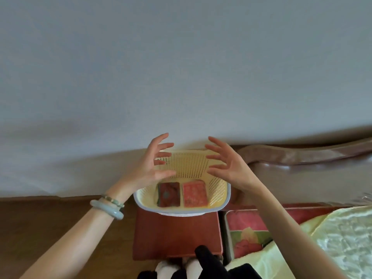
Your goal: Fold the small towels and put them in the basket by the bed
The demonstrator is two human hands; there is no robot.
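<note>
A cream perforated plastic basket (191, 168) with a pale rim holds two folded rectangular towels side by side, dark red (168, 194) and coral pink (194, 193). Above it, the left hand (155, 164) and right hand (227, 162) hover, fingers spread, holding nothing.

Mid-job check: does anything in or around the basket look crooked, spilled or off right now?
Nothing stands out. The cream basket sits upright; the dark red towel and the pink towel lie folded flat side by side inside it. The left hand and right hand hover open above, holding nothing.
</note>
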